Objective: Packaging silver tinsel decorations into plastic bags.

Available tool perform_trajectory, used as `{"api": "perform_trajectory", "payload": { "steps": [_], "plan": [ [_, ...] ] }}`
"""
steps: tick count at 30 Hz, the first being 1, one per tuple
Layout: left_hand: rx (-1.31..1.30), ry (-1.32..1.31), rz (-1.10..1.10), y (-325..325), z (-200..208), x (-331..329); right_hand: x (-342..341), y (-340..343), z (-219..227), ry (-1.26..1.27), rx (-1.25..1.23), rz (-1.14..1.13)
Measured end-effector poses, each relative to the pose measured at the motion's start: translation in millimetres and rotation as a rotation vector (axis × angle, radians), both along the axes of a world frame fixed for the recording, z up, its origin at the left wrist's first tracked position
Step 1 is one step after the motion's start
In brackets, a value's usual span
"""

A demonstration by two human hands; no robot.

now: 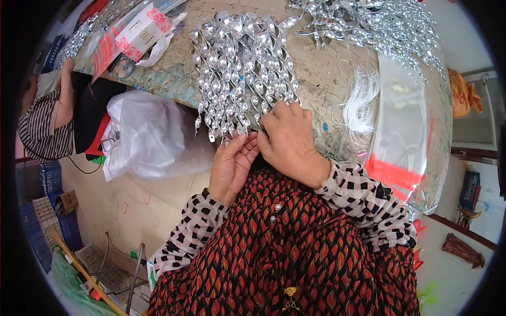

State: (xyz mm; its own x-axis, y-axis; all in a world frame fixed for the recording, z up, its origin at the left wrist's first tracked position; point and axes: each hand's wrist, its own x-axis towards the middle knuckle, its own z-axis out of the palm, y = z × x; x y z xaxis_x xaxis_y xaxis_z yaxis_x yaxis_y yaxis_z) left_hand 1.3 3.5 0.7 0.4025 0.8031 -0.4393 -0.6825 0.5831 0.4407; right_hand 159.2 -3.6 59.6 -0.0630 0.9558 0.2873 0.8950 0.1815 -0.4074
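Observation:
A bunch of shiny silver twisted spiral strands [242,68] lies on the worn table in front of me, its lower ends hanging over the near edge. At those ends my left hand [232,167] is palm up, its thumb and fingers closed in a pinch on the tip of one strand. My right hand [291,141] is back up at the bunch's lower right. Its fingers curl over the edge and its thumb meets the left fingertips. What the right fingers hold is hidden behind the hand.
More silver strands [369,26] are heaped at the far right. Beside them are white threads [360,105] and clear plastic sleeves [401,105] with a red band. A paper-banded pack [143,32] is at the far left. A white plastic bag [150,137] stands below the table's left edge. Another person's arm [64,92] is beyond.

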Motion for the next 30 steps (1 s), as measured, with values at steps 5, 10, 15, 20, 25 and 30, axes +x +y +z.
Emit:
{"api": "perform_trajectory", "payload": {
  "steps": [5, 10, 15, 20, 25, 30],
  "plan": [
    [-0.027, -0.035, 0.026, -0.4, -4.3, 0.7, 3.6, -7.8, -2.6, 0.026, 0.075, 0.098],
    [-0.048, -0.011, -0.017, -1.5, 2.6, -2.8, 65.7, -6.8, 16.3, 0.094, 0.18, -0.034],
    [-0.048, 0.006, 0.009, -1.1, -0.3, -2.9, 91.5, -18.7, 2.2, 0.259, -0.133, -0.146],
    [-0.042, 0.011, 0.007, -2.4, -0.2, -0.8, 68.7, -28.9, 2.3, 0.094, -0.047, -0.014],
    [-0.035, 0.008, 0.002, -4.1, -2.4, -1.8, 68.7, -27.4, -2.0, 0.037, -0.03, 0.027],
    [-0.023, 0.006, 0.001, -4.3, -2.5, -1.6, 72.0, -28.4, -6.3, 0.1, -0.025, 0.018]
  ]
}}
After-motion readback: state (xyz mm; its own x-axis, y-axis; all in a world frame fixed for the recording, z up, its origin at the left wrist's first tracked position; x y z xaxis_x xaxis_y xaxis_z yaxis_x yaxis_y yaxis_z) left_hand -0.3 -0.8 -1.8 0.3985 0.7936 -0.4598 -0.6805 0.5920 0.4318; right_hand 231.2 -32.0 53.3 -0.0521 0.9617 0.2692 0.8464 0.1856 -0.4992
